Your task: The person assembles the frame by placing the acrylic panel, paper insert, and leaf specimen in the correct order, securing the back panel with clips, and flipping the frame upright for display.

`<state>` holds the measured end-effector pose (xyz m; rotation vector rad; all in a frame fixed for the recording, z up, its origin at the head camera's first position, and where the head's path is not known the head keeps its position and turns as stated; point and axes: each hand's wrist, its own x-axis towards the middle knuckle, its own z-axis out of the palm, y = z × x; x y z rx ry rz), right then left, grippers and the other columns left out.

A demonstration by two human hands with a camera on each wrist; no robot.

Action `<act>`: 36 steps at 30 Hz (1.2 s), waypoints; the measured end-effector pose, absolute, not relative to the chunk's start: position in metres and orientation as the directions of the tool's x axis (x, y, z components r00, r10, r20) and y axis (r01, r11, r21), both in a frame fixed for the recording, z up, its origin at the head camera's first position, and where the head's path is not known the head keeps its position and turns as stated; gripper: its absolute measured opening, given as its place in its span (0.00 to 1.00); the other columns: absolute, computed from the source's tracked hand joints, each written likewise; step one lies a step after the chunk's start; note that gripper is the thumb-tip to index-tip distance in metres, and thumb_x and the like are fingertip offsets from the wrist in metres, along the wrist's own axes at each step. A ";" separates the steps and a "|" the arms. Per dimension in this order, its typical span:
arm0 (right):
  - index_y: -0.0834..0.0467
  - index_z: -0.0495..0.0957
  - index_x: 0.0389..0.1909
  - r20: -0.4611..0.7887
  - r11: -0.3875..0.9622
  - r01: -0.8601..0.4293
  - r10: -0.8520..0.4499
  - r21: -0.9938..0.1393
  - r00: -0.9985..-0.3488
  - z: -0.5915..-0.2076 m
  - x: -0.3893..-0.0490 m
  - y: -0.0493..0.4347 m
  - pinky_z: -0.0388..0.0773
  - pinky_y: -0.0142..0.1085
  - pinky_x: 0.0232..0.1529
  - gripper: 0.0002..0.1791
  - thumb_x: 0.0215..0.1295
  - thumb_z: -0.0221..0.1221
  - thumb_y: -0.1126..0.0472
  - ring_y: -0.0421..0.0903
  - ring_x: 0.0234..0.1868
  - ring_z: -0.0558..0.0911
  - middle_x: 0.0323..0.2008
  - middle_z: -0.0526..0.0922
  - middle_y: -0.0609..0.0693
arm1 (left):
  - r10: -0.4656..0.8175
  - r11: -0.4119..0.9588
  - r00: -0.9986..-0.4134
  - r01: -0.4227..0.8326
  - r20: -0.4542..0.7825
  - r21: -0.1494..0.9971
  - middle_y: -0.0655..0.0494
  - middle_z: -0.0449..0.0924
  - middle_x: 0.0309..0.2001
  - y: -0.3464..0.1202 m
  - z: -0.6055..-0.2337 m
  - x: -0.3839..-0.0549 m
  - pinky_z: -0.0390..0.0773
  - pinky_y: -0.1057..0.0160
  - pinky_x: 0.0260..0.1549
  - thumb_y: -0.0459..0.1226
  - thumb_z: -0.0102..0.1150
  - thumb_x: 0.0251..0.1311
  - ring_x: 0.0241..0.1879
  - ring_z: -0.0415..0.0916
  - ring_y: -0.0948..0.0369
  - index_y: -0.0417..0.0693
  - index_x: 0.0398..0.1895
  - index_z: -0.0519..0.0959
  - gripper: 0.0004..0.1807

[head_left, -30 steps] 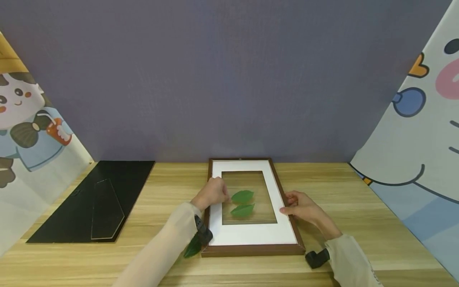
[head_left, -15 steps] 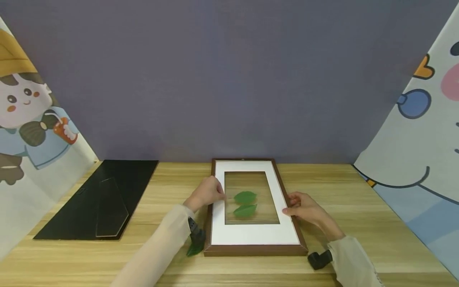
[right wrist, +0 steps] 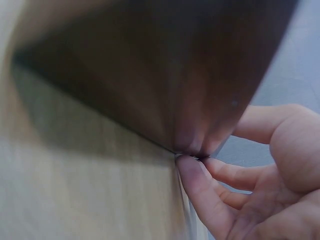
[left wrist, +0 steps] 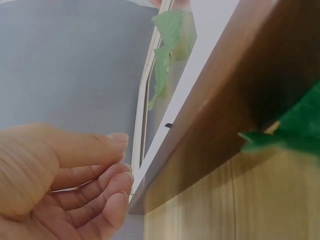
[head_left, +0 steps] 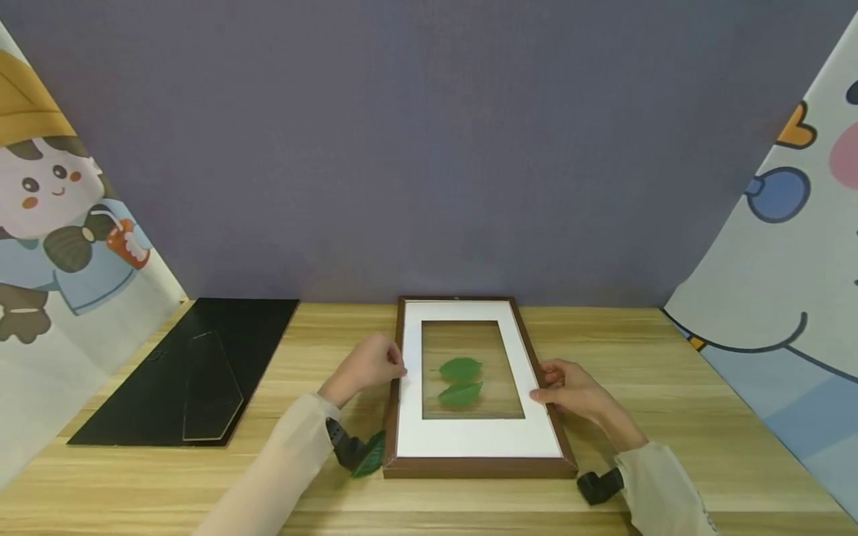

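Note:
A brown picture frame (head_left: 479, 467) lies on the table with a white mat (head_left: 479, 439) inside it. Through the mat's window show two green leaves, an upper leaf (head_left: 460, 368) and a lower leaf (head_left: 460, 394), one above the other. My right hand (head_left: 570, 387) grips the frame's right side, thumb on top; the right wrist view has its fingers (right wrist: 197, 175) under the frame's edge. At the left side my left hand (head_left: 372, 362) hovers with loosely bent fingers. In the left wrist view nothing shows between its thumb and fingers (left wrist: 107, 195).
Another dark green leaf (head_left: 371, 455) lies by the frame's lower left corner, partly behind the left wrist camera (head_left: 345, 444). A black backing board (head_left: 154, 380) with a stand flap rests at the left. A grey panel (head_left: 429, 149) rises behind the table.
My left hand has drawn back leftward from the upper leaf, across the mat to the frame's left edge. The leaves stay in place, and my right hand keeps its grip.

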<state>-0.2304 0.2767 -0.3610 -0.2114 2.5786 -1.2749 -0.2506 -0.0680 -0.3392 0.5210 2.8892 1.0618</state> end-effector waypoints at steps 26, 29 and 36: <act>0.78 0.55 0.64 -0.169 0.610 -0.012 -0.237 -0.792 -0.957 -0.362 -0.230 0.278 0.81 0.43 0.40 0.40 0.59 0.64 0.61 0.58 0.50 0.74 0.55 0.66 0.74 | 0.456 0.665 -0.885 0.411 0.096 0.624 0.58 0.76 0.17 -0.096 -0.354 -0.210 0.69 0.72 0.19 0.25 0.62 0.50 0.19 0.67 0.66 0.41 0.17 0.80 0.08; 0.78 0.56 0.64 -0.168 0.611 -0.013 -0.239 -0.792 -0.956 -0.360 -0.230 0.277 0.81 0.43 0.41 0.40 0.59 0.64 0.61 0.58 0.50 0.74 0.55 0.66 0.74 | 0.474 0.660 -0.874 0.433 0.107 0.614 0.59 0.75 0.17 -0.098 -0.355 -0.204 0.68 0.72 0.19 0.24 0.59 0.48 0.18 0.65 0.67 0.42 0.16 0.80 0.09; 0.78 0.55 0.64 -0.174 0.616 -0.011 -0.240 -0.788 -0.955 -0.361 -0.232 0.277 0.81 0.44 0.41 0.40 0.60 0.63 0.61 0.59 0.50 0.74 0.55 0.66 0.74 | 0.489 0.650 -0.870 0.415 0.068 0.636 0.64 0.70 0.13 -0.097 -0.360 -0.195 0.64 0.73 0.15 0.28 0.58 0.54 0.15 0.62 0.69 0.43 0.13 0.79 0.13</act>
